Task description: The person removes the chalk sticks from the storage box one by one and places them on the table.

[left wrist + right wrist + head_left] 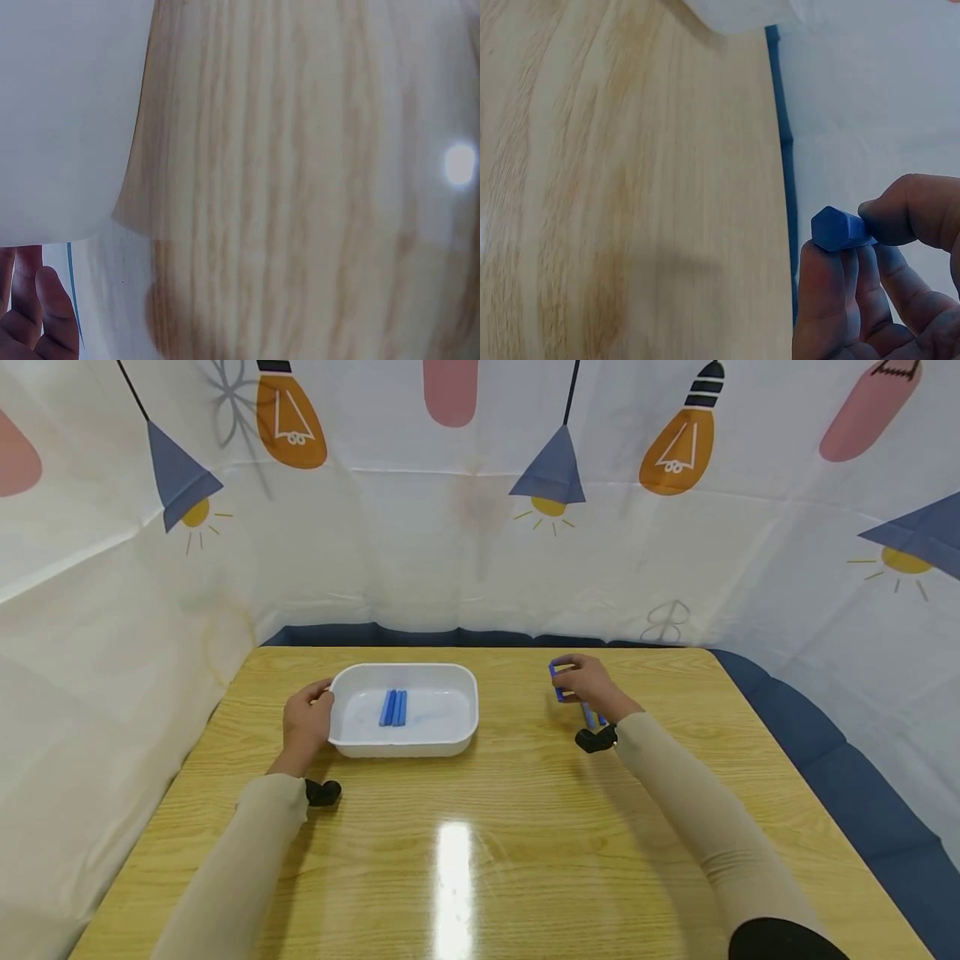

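Note:
A white plastic tray [405, 747] stands on the table at the left, with several blue sticks [393, 708] side by side in it. My left hand [303, 722] holds the tray's left end; in the left wrist view only its fingers [56, 304] show, below the tray's wall [60, 120]. At the right, my right hand [591, 685] is raised over the table, pinching a blue hexagonal stick [834, 229] between thumb and fingers. Under that hand lie more blue sticks [588, 717], partly hidden by hand and wrist.
The wooden table [465, 860] reaches back to a dark blue padded edge [420, 635]. Behind it hangs a white cloth [420, 552] printed with lamps and bulbs. Black wrist bands [596, 741] sit on both wrists.

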### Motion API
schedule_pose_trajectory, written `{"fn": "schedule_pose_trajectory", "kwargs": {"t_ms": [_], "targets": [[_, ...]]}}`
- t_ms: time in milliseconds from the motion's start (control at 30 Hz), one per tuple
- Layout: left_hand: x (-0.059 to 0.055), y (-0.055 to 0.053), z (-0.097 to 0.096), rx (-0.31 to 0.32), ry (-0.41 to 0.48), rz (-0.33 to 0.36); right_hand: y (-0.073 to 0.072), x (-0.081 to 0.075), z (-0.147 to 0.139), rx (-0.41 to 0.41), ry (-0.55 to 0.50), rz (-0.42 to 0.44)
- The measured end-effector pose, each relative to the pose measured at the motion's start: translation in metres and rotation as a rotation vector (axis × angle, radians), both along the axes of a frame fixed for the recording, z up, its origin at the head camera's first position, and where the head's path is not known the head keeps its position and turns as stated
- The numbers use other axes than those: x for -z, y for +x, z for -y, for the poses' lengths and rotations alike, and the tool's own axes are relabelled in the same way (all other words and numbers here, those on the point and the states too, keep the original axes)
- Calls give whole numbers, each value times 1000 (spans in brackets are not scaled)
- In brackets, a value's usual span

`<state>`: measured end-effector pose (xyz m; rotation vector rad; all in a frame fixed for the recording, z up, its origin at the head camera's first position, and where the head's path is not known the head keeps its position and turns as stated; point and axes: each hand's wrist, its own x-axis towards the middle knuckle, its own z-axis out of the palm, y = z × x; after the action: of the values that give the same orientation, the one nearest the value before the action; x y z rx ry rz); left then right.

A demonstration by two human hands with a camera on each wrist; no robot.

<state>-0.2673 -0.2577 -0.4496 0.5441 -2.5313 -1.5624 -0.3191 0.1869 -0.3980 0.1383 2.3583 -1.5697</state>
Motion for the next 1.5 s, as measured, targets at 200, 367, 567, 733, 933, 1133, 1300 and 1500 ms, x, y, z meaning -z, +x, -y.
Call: {"fn": "schedule_pose_trajectory", "kwargs": {"t_ms": [200,367,567,733,933,1133,1300,1500], "targets": [[-1,0,0,-2,-3,-2,0,7,-10,14,47,-5],[-1,0,0,4,-3,-1,0,15,-18,34,97,4],[1,-1,0,-2,-3,0,3,25,-24,31,227,-27],[-1,-1,0,-1,0,0,5,27,-26,16,310,-51],[-1,0,1,3,-8,-3,8,26,-27,14,375,-43],[-1,0,1,1,-6,-6,11,27,-28,1,397,-23],[0,-1,2,3,-9,-9,13,29,-30,0,422,-40],[1,-1,1,5,-11,-10,11,32,-31,-5,419,-58]]}}
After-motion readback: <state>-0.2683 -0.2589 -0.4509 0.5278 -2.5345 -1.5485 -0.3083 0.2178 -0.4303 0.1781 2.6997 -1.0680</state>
